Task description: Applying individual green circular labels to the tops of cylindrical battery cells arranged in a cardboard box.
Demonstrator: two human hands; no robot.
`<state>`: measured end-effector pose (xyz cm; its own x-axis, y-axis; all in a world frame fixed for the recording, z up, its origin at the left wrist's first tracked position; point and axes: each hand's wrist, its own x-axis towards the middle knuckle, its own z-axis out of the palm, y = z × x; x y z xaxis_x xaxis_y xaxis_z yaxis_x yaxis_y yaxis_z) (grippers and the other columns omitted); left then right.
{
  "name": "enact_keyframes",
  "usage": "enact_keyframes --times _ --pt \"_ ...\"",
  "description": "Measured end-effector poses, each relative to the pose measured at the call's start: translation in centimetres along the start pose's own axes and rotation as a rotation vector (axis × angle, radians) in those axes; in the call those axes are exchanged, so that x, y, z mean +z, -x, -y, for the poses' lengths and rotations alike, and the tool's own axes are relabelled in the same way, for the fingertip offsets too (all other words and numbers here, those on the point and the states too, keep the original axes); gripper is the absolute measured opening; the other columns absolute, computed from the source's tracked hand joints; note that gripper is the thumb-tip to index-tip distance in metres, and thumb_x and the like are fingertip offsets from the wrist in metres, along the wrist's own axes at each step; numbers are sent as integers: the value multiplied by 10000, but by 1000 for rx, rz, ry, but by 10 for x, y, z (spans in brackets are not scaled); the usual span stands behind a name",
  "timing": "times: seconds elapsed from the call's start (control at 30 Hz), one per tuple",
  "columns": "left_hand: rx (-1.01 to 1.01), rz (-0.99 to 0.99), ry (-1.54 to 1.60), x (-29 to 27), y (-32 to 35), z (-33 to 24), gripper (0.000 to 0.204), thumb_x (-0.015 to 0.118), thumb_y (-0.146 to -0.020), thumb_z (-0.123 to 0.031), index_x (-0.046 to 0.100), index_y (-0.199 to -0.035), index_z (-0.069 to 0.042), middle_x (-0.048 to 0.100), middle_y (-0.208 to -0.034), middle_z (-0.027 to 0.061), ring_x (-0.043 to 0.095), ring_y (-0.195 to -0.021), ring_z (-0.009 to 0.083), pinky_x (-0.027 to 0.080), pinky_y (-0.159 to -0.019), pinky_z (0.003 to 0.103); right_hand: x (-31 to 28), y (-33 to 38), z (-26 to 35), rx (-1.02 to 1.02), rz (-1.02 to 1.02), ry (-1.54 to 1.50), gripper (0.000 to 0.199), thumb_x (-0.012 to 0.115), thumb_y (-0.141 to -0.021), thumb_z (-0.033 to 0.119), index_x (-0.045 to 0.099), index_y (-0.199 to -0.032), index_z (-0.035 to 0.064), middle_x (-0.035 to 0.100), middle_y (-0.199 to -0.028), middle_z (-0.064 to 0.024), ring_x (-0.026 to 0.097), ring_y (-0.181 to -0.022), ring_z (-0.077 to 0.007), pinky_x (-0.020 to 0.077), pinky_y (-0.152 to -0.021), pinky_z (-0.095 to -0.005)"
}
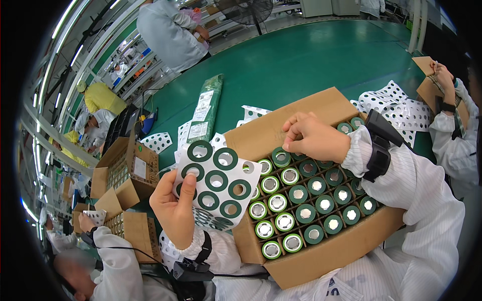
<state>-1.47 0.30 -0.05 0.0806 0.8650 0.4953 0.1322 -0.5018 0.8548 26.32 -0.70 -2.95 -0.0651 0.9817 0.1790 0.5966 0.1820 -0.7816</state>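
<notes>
My left hand (175, 200) grips a white sheet of dark green ring stickers (232, 174), its thumb on the front; the lower end curls under. My right hand (312, 134) is in a pinch over an open cardboard box (331, 256), with its fingertips at the edge of a green ring sticker (281, 164) on the top of a cell. Green cylindrical battery cells (284, 221) stand upright in the box's cardboard dividers. Those on the right, such as one cell (324, 204), carry dark green rings; several on the left show bare silver tops with light green rims.
A green wrapped package (207, 108) and dotted sticker sheets (389, 108) lie on the green table (301, 55). More cardboard boxes (131, 168) stand at the left. Co-workers sit close by on the left (115, 261) and right (454, 135); others stand beyond the table.
</notes>
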Motion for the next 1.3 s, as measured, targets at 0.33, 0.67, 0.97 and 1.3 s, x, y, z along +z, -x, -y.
enact_keyframes --times 0.33,0.67,0.97,1.3 --pt "4 31 0 1 1 -2 137 648 -834 -84 606 -866 42 599 -726 -6 487 -621 24 357 -570 141 7 1 -4 49 -19 29 171 639 -707 195 683 -686 31 565 -1064 -110 435 -1052 -290 370 -915 -385" --pt "2 41 -8 1 1 -3 158 647 -827 -61 602 -907 67 586 -741 3 482 -635 42 359 -573 159 10 1 -6 50 -24 79 173 624 -714 187 654 -641 33 553 -1053 -93 439 -1010 -272 370 -890 -378" --pt "10 30 -34 -1 2 -5 157 649 -826 -61 604 -901 68 574 -719 -4 465 -620 37 344 -556 157 8 3 -3 37 6 161 147 653 -734 159 635 -707 16 542 -1071 -87 433 -1051 -259 365 -904 -335" --pt "13 40 3 -1 2 -5 171 654 -825 -72 604 -908 69 600 -749 17 502 -647 50 376 -589 162 10 4 -3 4 -19 166 132 651 -723 148 625 -682 25 544 -1056 -88 442 -1031 -258 373 -891 -330"
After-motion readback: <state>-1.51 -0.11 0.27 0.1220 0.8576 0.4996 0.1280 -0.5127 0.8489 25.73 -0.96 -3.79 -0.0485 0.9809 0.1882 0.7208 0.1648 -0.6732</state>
